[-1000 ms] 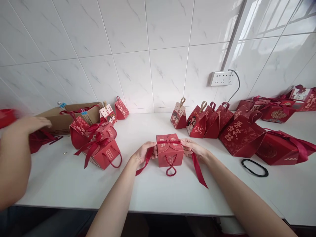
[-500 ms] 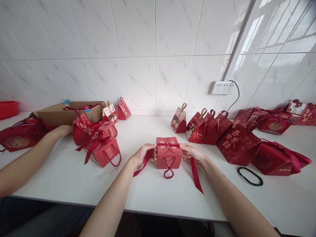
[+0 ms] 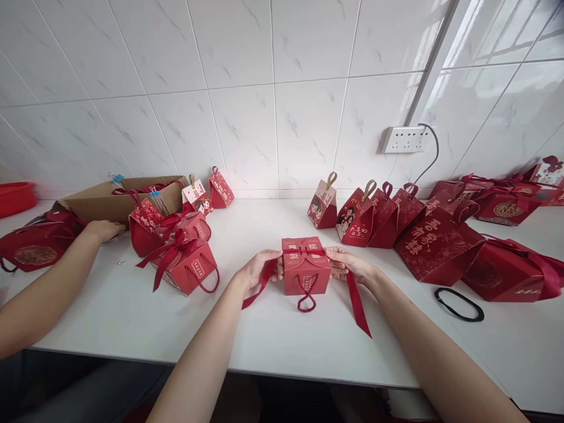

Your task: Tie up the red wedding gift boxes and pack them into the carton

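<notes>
A red gift box [image 3: 307,281] with gold lettering stands upright on the white table before me. A dark red ribbon [image 3: 359,305] crosses its top, its two ends hanging down at either side. At the box's left side, my left hand [image 3: 263,267] is closed on the ribbon, fingers against the box wall. My right hand [image 3: 351,264] pinches the ribbon at the right side, its fingertips also by the box. A twisted cord handle [image 3: 307,301] droops over the front face. The fingertips behind the box edges are partly hidden.
At left, another person's hand [image 3: 104,230] rests beside a cardboard box [image 3: 101,205]. A bow-tied gift box [image 3: 187,267] stands nearby. Several red favour boxes [image 3: 352,220] line the right, with a black loop [image 3: 459,304] in front. A power strip [image 3: 408,140] is on the tiled wall.
The view has shifted and tilted slightly. My hands stay at the sides of the box with the ribbon held. The other person's hand has moved a little by the cardboard box.
</notes>
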A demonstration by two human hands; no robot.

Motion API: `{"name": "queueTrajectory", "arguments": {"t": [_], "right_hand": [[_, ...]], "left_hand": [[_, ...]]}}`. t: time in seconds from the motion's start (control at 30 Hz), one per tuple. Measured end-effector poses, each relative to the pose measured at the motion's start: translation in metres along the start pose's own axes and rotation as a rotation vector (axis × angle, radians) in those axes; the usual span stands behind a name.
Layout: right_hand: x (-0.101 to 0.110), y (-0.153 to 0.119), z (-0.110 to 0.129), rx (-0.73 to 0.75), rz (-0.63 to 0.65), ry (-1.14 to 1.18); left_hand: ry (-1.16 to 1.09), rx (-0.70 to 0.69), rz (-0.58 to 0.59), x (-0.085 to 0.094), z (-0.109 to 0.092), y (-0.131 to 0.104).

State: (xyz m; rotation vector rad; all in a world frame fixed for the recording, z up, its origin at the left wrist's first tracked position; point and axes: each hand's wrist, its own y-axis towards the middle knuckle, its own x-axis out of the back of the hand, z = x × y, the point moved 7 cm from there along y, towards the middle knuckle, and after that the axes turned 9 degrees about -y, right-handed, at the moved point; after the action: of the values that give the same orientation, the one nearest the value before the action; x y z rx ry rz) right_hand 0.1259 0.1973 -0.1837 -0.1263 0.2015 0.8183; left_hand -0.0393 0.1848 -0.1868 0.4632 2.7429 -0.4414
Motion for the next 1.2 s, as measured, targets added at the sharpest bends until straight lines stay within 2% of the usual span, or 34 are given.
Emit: {"name": "queueTrajectory", "arguments": {"t": [0.7, 1.2], "right_hand": [[-0.0027, -0.0004, 0.0024, 0.025, -0.017, -0.018], [-0.0004, 0.0002, 0.0012, 0.016, -0.024, -0.121]], "left_hand": [[0.027, -0.019, -0.016, 0.0011, -0.0018, -0.0012], [0.056, -0.019, -0.023, -0.0010, -0.0033, -0.0012]]}}
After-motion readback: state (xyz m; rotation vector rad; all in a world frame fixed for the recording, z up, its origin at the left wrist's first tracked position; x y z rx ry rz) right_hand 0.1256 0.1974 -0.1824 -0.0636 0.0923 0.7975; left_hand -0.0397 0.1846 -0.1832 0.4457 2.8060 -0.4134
